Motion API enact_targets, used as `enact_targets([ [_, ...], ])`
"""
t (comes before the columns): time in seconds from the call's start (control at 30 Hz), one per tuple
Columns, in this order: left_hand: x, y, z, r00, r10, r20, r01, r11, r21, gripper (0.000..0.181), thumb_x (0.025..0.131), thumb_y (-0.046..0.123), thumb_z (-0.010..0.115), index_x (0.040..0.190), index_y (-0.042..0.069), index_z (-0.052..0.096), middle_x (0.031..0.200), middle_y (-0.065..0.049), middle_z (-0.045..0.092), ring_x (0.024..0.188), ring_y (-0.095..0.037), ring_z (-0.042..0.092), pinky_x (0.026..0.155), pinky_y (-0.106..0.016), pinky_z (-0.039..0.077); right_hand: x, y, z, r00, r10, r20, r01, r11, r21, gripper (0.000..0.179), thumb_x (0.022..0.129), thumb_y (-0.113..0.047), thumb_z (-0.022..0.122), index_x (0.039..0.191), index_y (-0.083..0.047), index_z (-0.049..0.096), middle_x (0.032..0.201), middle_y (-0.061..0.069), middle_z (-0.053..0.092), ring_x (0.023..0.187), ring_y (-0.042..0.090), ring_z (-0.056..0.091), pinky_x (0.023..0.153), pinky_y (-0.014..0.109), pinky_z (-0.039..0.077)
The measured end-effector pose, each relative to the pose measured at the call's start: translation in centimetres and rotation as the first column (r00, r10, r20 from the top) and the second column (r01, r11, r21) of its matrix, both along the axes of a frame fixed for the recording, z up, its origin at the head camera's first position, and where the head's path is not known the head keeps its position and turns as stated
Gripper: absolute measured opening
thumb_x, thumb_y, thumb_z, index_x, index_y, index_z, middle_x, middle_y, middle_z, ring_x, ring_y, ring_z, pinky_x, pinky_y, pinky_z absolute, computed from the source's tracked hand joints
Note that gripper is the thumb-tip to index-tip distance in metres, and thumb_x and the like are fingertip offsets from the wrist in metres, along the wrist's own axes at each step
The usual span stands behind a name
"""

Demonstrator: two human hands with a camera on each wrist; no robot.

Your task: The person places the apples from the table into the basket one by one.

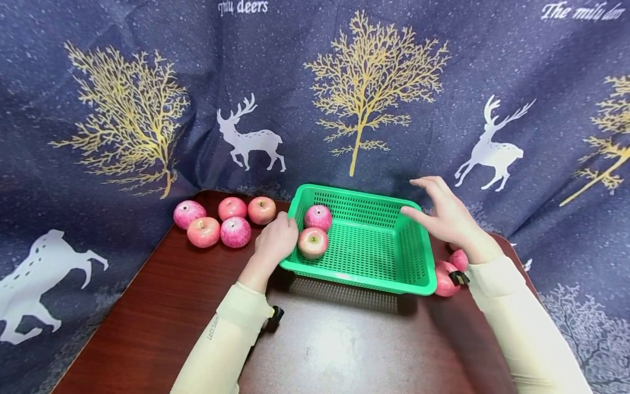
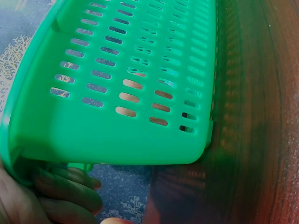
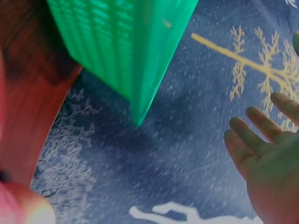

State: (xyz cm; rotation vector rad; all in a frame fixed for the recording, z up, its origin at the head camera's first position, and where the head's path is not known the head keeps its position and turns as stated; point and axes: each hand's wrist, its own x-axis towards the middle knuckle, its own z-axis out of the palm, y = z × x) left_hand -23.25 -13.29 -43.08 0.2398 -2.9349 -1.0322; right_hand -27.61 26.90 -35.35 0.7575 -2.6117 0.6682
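A green plastic basket (image 1: 354,282) with slotted walls stands on the table, two apples inside it at its left end: a mottled pink apple (image 1: 318,218) and a paler apple (image 1: 313,243). My left hand (image 1: 278,238) grips the basket's left rim. In the left wrist view the fingers of that left hand (image 2: 65,193) curl under the rim. Above the basket's right end, my right hand (image 1: 445,216) hovers with fingers spread and holds nothing. The right wrist view shows this right hand (image 3: 275,154) apart from the basket (image 3: 107,51).
Several apples (image 1: 204,232) lie in a group left of the basket. More apples (image 1: 445,279) sit to its right, partly hidden by my right arm. A dark blue cloth (image 1: 295,82) with deer and trees hangs behind the brown table (image 1: 147,328).
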Motion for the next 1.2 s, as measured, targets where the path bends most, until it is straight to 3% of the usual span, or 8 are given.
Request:
enact_targets([
  [0.13,0.0,0.1,0.0,1.000,0.003,-0.001,-0.003,1.000,0.000,0.047,0.117,0.042,0.035,0.130,0.005,0.061,0.131,-0.024,0.072,0.121,-0.050,0.069,0.095,-0.068,0.053,0.5,1.5,-0.6,0.999,-0.032,0.008,0.033,0.996,-0.083,0.066,0.099,-0.029,0.087,0.155,-0.009,0.059,0.153,0.015,0.055,0.141,0.039,0.055,0.111,0.063,0.042],
  [0.3,-0.1,0.3,-0.1,1.000,0.000,0.000,0.000,1.000,0.000,0.047,0.117,0.042,0.035,0.131,0.005,0.061,0.131,-0.024,0.072,0.121,-0.050,0.070,0.095,-0.068,0.053,1.3,3.3,-1.7,0.994,-0.104,0.018,0.106,0.983,-0.151,0.064,0.099,-0.027,0.086,0.155,-0.008,0.059,0.154,0.018,0.055,0.139,0.043,0.053,0.113,0.059,0.039],
  [0.43,-0.1,0.3,-0.2,1.000,0.000,0.005,0.000,1.000,-0.003,0.048,0.117,0.042,0.034,0.133,0.006,0.061,0.132,-0.023,0.072,0.121,-0.049,0.069,0.096,-0.068,0.053,2.0,4.5,-2.7,0.990,-0.140,-0.023,0.133,0.972,-0.193,0.062,0.096,-0.022,0.089,0.151,-0.007,0.063,0.151,0.019,0.057,0.135,0.040,0.055,0.117,0.037,0.037],
  [0.6,-0.2,0.3,-0.1,1.000,-0.005,0.003,0.005,1.000,0.005,0.047,0.116,0.041,0.034,0.131,0.006,0.061,0.132,-0.024,0.072,0.122,-0.049,0.069,0.095,-0.068,0.053,2.8,5.8,-3.8,0.982,-0.189,-0.020,0.178,0.953,-0.246,0.059,0.096,-0.016,0.089,0.149,-0.007,0.065,0.148,0.017,0.057,0.096,-0.002,0.066,0.101,0.009,0.035],
  [0.7,-0.3,0.2,0.0,1.000,-0.003,0.005,0.003,1.000,0.024,0.047,0.116,0.041,0.035,0.131,0.006,0.062,0.134,-0.024,0.071,0.123,-0.049,0.069,0.095,-0.069,0.053,3.3,6.3,-4.3,0.975,-0.221,0.024,0.219,0.936,-0.275,0.058,0.098,-0.016,0.087,0.150,-0.006,0.064,0.147,0.016,0.054,0.086,-0.018,0.057,0.092,0.005,0.036],
  [0.77,-0.3,0.0,0.0,1.000,-0.001,0.008,0.001,0.999,0.043,0.046,0.116,0.041,0.036,0.132,0.007,0.062,0.136,-0.023,0.071,0.125,-0.050,0.068,0.096,-0.070,0.052,3.5,6.6,-4.6,0.969,-0.242,0.047,0.245,0.925,-0.291,0.057,0.100,-0.018,0.085,0.151,-0.006,0.063,0.147,0.015,0.054,0.095,-0.022,0.053,0.092,0.006,0.036],
  [0.97,-0.3,-0.2,-0.1,1.000,-0.007,0.007,0.007,0.997,0.072,0.045,0.115,0.041,0.036,0.132,0.009,0.062,0.141,-0.021,0.069,0.130,-0.049,0.066,0.099,-0.069,0.050,3.8,7.2,-5.3,0.959,-0.283,0.012,0.272,0.907,-0.320,0.054,0.097,-0.018,0.087,0.146,-0.006,0.068,0.146,0.017,0.059,0.115,-0.012,0.046,0.097,0.011,0.034],
  [1.2,-0.3,-0.2,0.0,1.000,-0.016,0.008,0.016,0.998,0.058,0.045,0.116,0.041,0.036,0.133,0.007,0.061,0.140,-0.022,0.070,0.128,-0.049,0.067,0.098,-0.069,0.051,3.8,8.8,-6.0,0.947,-0.322,-0.016,0.303,0.906,-0.296,0.053,0.097,-0.016,0.086,0.145,-0.003,0.069,0.144,0.024,0.061,0.117,0.032,0.054,0.096,0.014,0.031],
])
